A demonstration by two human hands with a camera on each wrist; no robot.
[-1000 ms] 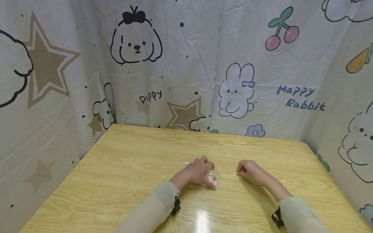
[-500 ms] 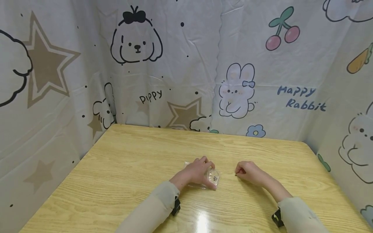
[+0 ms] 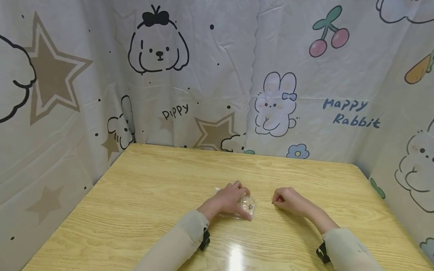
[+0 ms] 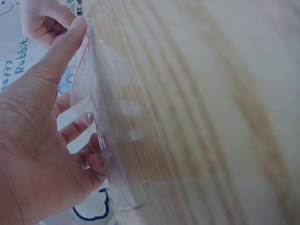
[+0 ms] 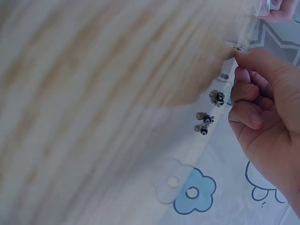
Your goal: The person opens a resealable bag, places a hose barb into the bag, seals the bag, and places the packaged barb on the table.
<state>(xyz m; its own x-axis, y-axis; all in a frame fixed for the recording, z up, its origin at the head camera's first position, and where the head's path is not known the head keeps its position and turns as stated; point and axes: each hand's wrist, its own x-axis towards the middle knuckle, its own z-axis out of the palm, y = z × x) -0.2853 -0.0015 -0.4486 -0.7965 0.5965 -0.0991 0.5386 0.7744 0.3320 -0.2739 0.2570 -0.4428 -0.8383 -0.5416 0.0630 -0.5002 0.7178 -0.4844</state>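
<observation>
My left hand holds a clear zip bag on the table, arched over it with the thumb at the near corner and the fingers at the far side. A reddish seal line runs along its edge in the left wrist view. A small dark shape shows through the plastic. To the right, my right hand pinches a tiny shiny piece between thumb and index finger, close over the table. Several small dark metallic beads lie under this hand, hidden from the head view.
The wood-grain table has a glossy surface that mirrors light and the beads. A printed curtain with cartoon animals hangs along its back and sides.
My right hand has shifted slightly left toward the bag; the tiny piece seen at its fingertips earlier is now barely visible from above. The left hand stays put on the bag.
</observation>
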